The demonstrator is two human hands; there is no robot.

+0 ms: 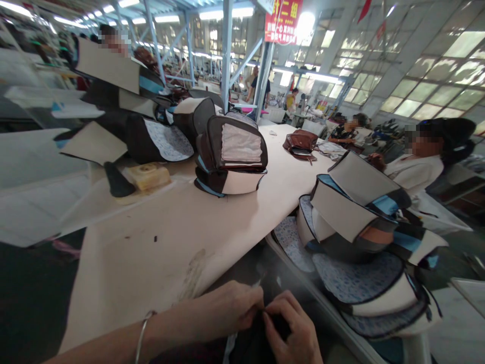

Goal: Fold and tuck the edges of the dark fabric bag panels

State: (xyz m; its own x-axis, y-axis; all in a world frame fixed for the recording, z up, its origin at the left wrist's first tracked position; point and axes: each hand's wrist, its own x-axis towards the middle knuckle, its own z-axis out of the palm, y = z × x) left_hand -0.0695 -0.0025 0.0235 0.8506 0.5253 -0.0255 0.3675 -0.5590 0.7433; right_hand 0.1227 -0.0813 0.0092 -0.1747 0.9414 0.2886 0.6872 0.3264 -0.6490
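Factory counter (151,263) edge lies just beyond the left hand (227,308) and right hand (293,328), both pinching dark fabric (252,341) below it; a slackened pinch could drop it toward the stacked padded covers (352,283).

The red overhead banner (283,21) shows yellow Chinese characters ending 二组; its smaller print is unreadable.

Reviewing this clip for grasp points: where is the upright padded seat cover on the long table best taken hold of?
Probably by its dark, curved top rim, coming from above on the near side. The padded seat cover stands upright on the cream work table, so that rim is free, while its lower folds rest on the tabletop.
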